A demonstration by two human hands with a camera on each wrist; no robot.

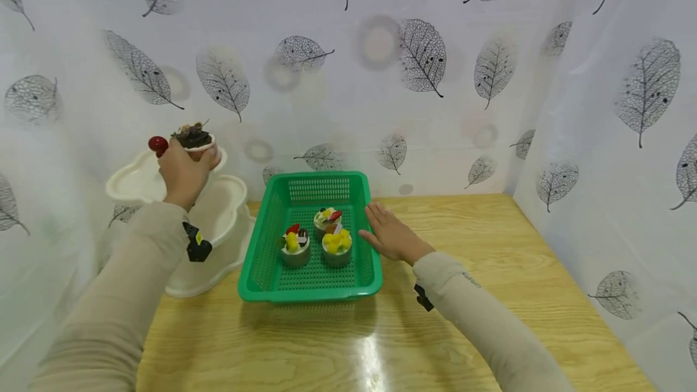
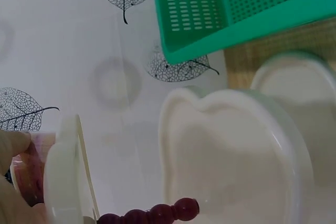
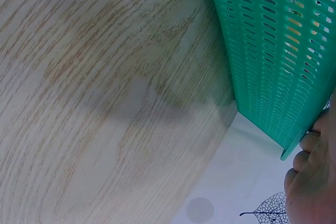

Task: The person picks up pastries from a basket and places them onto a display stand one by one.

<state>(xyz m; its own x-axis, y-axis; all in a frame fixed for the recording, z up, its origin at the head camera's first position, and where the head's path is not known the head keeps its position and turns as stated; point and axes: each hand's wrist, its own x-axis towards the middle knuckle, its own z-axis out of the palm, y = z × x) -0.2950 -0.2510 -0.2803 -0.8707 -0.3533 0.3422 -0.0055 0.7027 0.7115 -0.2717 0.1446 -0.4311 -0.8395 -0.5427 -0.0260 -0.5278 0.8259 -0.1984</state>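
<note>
The left hand (image 1: 184, 174) grips a small round cake cup (image 1: 204, 143), its smooth, pinkish-brown wall topped with a dark, crumbly-looking heap. The cup is at the top tier of a glossy white stand (image 1: 224, 213) with rounded, lobed trays and raised rims; whether its base touches the tray, I cannot tell. A red beaded post (image 2: 160, 214) (like a string of polished cherries) rises beside that hand.

The right hand (image 1: 396, 235) is flat, fingers straight and close together, at the right rim of a green plastic basket (image 1: 310, 295), whose walls and floor are pierced with small slots and holes. Inside sit three short round cakes (image 1: 336, 251), grouped near one another, with lumpy yellow and red toppings. Basket and stand are on a wood-grained table (image 1: 463, 222), before a pale curtain (image 1: 348, 95) printed with lacy grey leaves.
</note>
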